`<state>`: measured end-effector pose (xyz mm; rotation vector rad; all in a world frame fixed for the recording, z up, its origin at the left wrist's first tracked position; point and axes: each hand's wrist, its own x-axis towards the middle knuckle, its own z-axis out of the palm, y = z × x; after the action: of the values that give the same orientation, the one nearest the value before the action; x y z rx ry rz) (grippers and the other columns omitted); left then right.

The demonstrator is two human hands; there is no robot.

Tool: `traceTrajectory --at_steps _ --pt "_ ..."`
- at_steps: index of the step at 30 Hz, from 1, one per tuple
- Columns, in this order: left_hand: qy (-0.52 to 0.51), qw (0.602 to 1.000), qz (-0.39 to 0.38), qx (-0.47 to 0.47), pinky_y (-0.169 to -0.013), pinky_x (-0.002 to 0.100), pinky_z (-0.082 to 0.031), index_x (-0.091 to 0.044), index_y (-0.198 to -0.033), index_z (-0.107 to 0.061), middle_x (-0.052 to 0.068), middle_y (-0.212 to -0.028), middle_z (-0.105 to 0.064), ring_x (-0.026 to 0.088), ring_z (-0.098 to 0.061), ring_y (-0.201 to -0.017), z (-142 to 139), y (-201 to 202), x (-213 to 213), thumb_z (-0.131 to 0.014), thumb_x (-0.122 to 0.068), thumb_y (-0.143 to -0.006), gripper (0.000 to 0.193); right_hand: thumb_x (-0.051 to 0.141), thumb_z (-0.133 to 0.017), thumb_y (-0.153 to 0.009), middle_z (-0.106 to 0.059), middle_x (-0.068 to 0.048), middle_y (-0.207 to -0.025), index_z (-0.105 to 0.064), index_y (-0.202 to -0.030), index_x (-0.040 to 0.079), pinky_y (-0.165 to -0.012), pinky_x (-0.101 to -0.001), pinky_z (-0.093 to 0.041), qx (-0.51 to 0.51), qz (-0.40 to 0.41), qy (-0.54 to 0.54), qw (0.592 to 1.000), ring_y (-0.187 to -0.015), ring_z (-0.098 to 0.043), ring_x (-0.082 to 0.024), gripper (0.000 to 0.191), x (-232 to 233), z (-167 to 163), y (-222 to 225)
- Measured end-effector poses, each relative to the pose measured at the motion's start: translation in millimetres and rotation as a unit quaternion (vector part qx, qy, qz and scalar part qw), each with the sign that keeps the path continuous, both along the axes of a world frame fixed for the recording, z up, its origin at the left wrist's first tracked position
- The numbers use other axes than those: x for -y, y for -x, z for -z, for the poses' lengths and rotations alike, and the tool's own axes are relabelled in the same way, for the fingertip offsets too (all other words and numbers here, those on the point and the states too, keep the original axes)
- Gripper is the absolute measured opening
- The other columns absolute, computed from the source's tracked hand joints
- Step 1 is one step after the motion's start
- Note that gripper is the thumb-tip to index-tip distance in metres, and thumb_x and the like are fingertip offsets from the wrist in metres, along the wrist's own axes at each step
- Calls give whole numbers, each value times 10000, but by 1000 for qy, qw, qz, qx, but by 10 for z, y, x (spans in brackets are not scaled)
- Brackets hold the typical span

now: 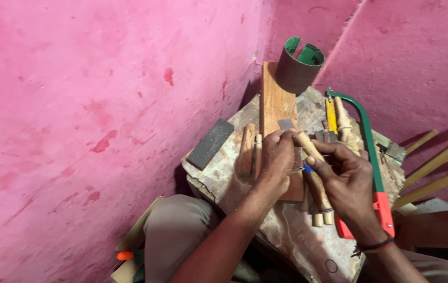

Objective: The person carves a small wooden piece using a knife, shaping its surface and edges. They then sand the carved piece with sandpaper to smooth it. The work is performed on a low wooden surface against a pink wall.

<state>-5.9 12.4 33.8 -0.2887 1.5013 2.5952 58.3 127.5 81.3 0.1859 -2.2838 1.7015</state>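
Note:
My left hand [276, 157] grips the tip of a small turned wooden piece [303, 142] and pinches a strip of grey sandpaper [287, 124] against it. My right hand [347, 181] holds the same wooden piece from the other side, fingers curled round its shaft near a blue band [308, 169]. Both hands hover over a flat wooden board [275, 102] lying on a worn wooden block [292, 230]. More turned wooden pegs [320, 202] lie under my right hand.
A green-framed hacksaw with a red handle [373, 157] lies at the block's right edge. A dark sharpening stone [211, 144] rests at the left corner. A roll of sandpaper [297, 65] stands in the pink wall corner. Wooden sticks [439, 162] lean at right. Turned spindles [344, 126] lie beside the saw.

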Motion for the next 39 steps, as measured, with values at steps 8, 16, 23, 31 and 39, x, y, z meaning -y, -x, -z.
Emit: traceTrajectory --at_steps 8,16,23,31,39 --pt "10 999 39 16 -693 304 -522 7 -1098 -675 55 -871 -660 129 -617 -769 40 -25 -17 -506 -244 -1033 310 -14 -717 -920 -748 -118 -1002 -722 -1226 7 -672 -238 -565 89 59 9 994 -809 -668 -122 307 -46 31 46" --pt "9 999 24 44 -677 323 -526 -4 -1098 -663 46 -850 -642 139 -613 -752 3 -51 -28 -494 -255 -1037 309 -18 -717 -909 -763 -104 -1040 -716 -1214 17 -742 -273 -610 76 61 0 995 -865 -711 -124 307 -11 49 19" --pt "10 1000 2 25 -657 278 -536 8 -1081 -673 43 -863 -661 99 -630 -737 27 -10 -17 -518 -240 -1048 294 -50 -770 -859 -768 -99 -1037 -729 -1152 11 -776 -263 -614 30 60 -68 995 -897 -719 -132 302 -25 65 25" --pt "3 999 27 43 -587 306 -536 3 -1058 -668 57 -821 -654 128 -625 -671 14 -41 -43 -513 -236 -1028 287 -47 -773 -855 -745 -90 -1069 -723 -1133 8 -820 -249 -602 11 48 -2 999 -945 -697 -121 287 -16 96 39" --pt "-21 999 24 12 -520 289 -495 45 -1030 -635 60 -782 -604 134 -585 -642 -23 -102 -100 -543 -251 -1061 311 -57 -762 -853 -733 -95 -1110 -711 -1133 9 -864 -242 -619 -5 53 7 999 -986 -716 -129 292 -34 63 93"
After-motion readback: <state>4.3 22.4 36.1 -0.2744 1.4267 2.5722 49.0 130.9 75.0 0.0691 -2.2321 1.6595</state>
